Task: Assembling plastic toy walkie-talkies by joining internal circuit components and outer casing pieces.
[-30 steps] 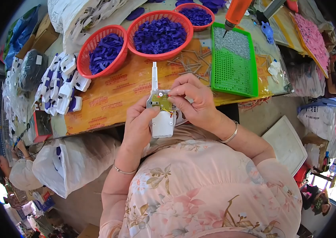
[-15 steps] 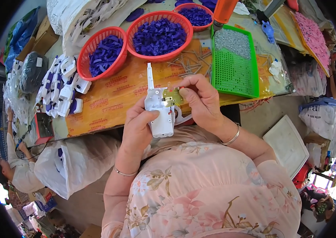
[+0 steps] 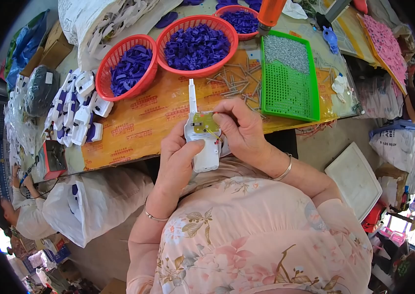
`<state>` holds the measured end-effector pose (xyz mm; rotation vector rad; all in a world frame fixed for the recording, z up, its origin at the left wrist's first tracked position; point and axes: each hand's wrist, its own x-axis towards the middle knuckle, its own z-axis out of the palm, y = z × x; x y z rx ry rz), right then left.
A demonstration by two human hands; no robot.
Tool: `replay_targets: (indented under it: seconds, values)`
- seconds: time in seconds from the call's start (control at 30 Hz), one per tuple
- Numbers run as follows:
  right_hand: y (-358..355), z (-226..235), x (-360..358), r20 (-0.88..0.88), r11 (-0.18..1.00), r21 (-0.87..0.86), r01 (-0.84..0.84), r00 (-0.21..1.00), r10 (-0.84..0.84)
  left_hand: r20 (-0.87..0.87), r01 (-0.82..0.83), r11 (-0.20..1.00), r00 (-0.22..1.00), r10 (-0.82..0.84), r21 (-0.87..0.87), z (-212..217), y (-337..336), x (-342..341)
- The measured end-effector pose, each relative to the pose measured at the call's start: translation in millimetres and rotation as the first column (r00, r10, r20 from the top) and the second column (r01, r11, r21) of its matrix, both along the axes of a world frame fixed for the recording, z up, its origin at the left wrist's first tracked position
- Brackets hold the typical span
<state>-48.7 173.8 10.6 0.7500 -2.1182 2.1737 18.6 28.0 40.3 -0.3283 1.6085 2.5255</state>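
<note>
Gripping a white plastic handset shell (image 3: 202, 142) at the centre of the frame, the left hand (image 3: 178, 159) is wrapping its fingers around the casing's left side, thumb lying along the lower body. The shell is standing upright with its one thin antenna pointing toward the table, and one small yellow-green circuit board (image 3: 203, 122) is sitting in its open top. The right hand (image 3: 242, 127) is pressing in from the right — fingertips bunched together, pinching at the board's edge where thin wires are showing.

Above the hands, on the orange-covered table (image 3: 139, 122), three red baskets (image 3: 195, 41) are holding purple plastic parts, one green tray (image 3: 288, 78) is carrying small metal pieces, and loose metal pins (image 3: 232, 81) are lying scattered — too many to count. A cluster of white-and-purple shells (image 3: 77, 110) is lying at the upper left.
</note>
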Motion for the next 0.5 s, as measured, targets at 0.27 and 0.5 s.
replay_targets:
  seconds: [0.27, 0.5]
  values:
    - [1.4, -3.5, 0.0, -0.309, 0.985, 0.131, 0.112, 0.949, -0.067, 0.043, -0.036, 0.994, 0.999, 0.032, 0.103, 1.0, 2.5, 0.3]
    - [1.3, -3.0, -1.6, -0.421, 0.981, 0.149, 0.124, 0.906, -0.050, 0.017, -0.086, 0.993, 0.996, 0.085, 0.079, -4.0, 2.3, 0.3]
